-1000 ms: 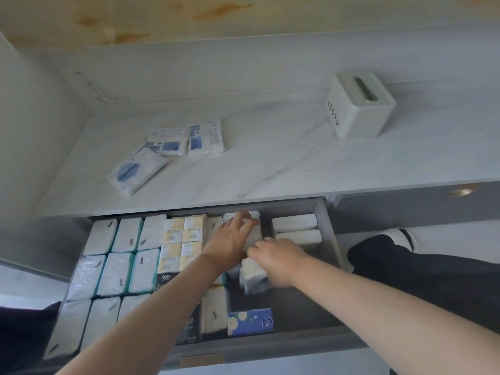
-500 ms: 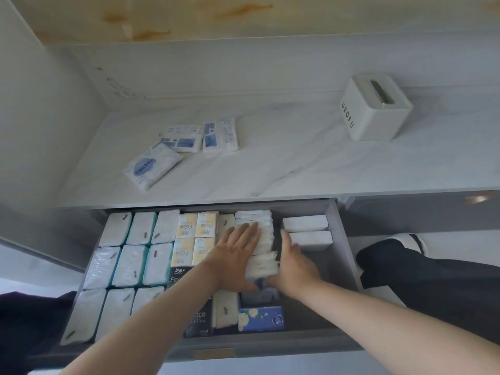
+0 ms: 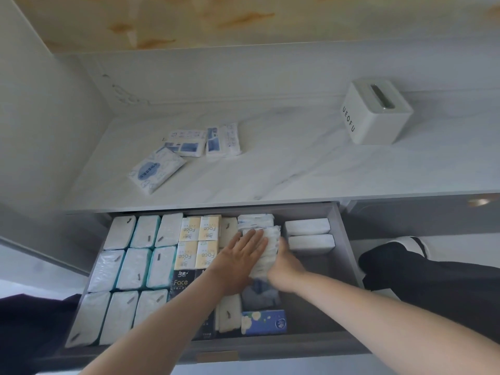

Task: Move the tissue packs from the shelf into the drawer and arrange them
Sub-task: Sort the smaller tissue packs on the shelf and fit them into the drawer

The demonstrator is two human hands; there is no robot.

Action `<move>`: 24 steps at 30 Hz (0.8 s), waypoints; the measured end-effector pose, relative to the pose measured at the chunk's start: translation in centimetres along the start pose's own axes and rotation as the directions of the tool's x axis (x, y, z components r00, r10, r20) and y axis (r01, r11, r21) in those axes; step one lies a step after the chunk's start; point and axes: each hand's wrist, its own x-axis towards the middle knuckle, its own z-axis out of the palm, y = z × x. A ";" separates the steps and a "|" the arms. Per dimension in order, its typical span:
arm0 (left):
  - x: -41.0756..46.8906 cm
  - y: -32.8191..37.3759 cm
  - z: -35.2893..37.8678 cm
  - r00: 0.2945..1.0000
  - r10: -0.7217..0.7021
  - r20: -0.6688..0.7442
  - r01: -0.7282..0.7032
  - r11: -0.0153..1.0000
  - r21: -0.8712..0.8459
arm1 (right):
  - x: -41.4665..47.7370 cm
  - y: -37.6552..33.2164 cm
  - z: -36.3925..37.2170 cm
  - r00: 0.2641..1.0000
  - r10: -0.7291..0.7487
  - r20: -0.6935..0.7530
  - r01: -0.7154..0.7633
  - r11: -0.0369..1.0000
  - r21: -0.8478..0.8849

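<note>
The left hand (image 3: 238, 262) lay with fingers (image 3: 253, 239) straight and released on the row of tissue packs (image 3: 272, 239) in the middle of the drawer (image 3: 347, 253). The right hand (image 3: 286, 267) pressed the row's right side, grip unclear. Bare floor remained at the drawer's right front corner. Three packs (image 3: 186, 143) lay at the left of the shelf (image 3: 297, 169).

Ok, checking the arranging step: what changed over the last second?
The right hand set the pack it gripped into the row of small tissue packs and now presses its side; the left hand moved to lie flat on top. The three shelf packs and white tissue box stayed.
</note>
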 end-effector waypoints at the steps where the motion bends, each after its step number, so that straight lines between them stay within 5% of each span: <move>1: 0.0 -0.3 0.1 1.000 -0.025 0.001 0.025 1.000 0.002 | -0.4 -0.4 -0.3 0.998 -0.042 0.048 0.041 0.999 0.014; 7: -0.1 0.0 0.1 0.995 -0.074 0.061 0.079 0.993 -0.091 | -0.7 -0.9 -2.2 0.983 -0.066 0.170 0.086 0.990 -0.115; 12: -0.6 -0.4 -0.3 0.991 -0.118 0.058 0.124 0.986 -0.111 | 0.4 -1.5 -3.1 0.999 0.019 -0.049 -0.019 1.000 0.004; 18: -1.2 -0.6 -0.8 0.982 -0.175 0.066 0.178 0.983 -0.046 | 0.0 -1.5 -3.9 0.983 -0.099 0.152 0.105 0.994 -0.033; 24: -1.3 -1.0 -2.4 0.985 -0.163 0.055 0.169 0.978 -0.120 | 0.6 -2.5 -5.3 0.961 -0.247 -0.125 0.207 0.941 -0.267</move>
